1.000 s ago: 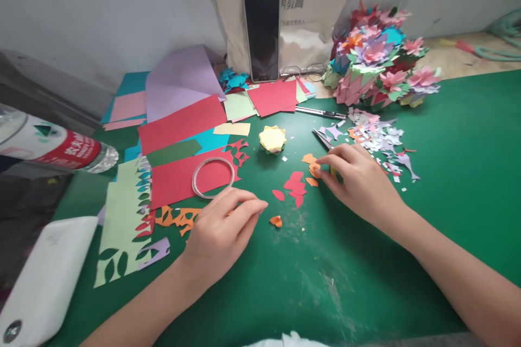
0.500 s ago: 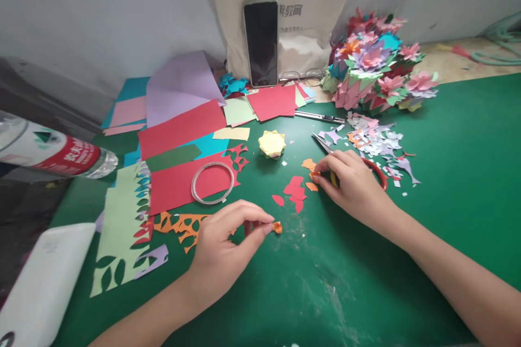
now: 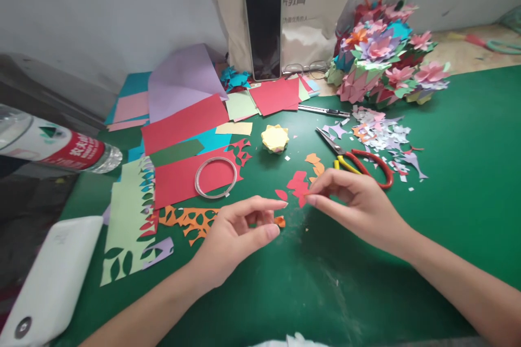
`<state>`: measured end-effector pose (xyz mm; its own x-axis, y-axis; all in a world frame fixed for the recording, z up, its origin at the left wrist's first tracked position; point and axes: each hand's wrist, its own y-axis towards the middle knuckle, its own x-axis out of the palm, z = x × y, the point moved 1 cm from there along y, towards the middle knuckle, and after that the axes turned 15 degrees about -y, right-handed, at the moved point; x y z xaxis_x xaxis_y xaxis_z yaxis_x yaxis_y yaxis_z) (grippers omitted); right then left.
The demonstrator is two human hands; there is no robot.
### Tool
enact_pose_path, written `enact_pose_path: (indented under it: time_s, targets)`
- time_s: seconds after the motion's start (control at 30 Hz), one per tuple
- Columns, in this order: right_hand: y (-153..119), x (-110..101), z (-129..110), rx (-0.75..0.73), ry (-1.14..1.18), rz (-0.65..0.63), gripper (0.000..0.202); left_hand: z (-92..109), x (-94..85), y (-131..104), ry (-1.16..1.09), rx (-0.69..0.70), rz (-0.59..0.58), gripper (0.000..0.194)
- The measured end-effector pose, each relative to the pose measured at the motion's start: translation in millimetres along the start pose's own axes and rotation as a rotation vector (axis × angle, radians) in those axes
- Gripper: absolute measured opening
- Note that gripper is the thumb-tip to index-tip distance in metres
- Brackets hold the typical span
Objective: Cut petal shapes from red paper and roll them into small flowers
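Observation:
My left hand (image 3: 240, 233) has its index finger stretched out, while a small curled orange paper piece (image 3: 280, 221) sits at its thumb tip, seemingly held against the curled fingers behind. Thumb and fingertips of my right hand (image 3: 345, 200) pinch a small orange paper petal (image 3: 307, 194), mostly hidden by the fingers. Red paper petals (image 3: 299, 181) lie on the green table between the hands. A few loose orange petals (image 3: 314, 159) are just beyond my right hand. Scissors (image 3: 358, 162) with red and yellow handles lie behind that hand, blades spread.
A yellow folded-paper ball (image 3: 274, 139) and a tape roll (image 3: 215, 178) stand mid-table. Coloured paper sheets (image 3: 183, 122) cover the left, beside a bottle (image 3: 61, 141) and a white device (image 3: 52, 276). Behind are a phone (image 3: 264, 35), a cutter (image 3: 323, 111), paper scraps (image 3: 382, 133) and paper flowers (image 3: 382, 59).
My right hand has come away from the orange petals by the scissors and moved toward my left hand, with a petal pinched. My left index finger has lifted off the thumb.

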<state>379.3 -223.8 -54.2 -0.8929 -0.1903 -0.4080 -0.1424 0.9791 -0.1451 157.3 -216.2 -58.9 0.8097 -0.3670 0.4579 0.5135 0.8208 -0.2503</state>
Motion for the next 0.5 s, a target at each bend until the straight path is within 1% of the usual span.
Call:
enact_pose_path:
  time_s: [0.1, 0.23, 0.37, 0.5]
  targets:
    - [-8.6, 17.1, -9.4, 0.086, 0.195, -0.117, 0.015, -1.0, 4.6, -1.1, -0.161, -0.172, -0.008, 0.02]
    - [-8.5, 26.7, -8.8, 0.128, 0.318, -0.164, 0.018, -2.5, 10.8, -3.8, -0.259, -0.282, 0.015, 0.027]
    - [-5.6, 26.6, -5.5, 0.167, 0.458, -0.171, 0.018, -5.8, 11.8, -4.0, -0.295, -0.299, -0.001, 0.028]
    - [-6.2, 26.3, -4.5, 0.189, 0.457, -0.17, 0.02, -7.6, 9.3, -3.4, -0.311, -0.296, 0.02, 0.028]
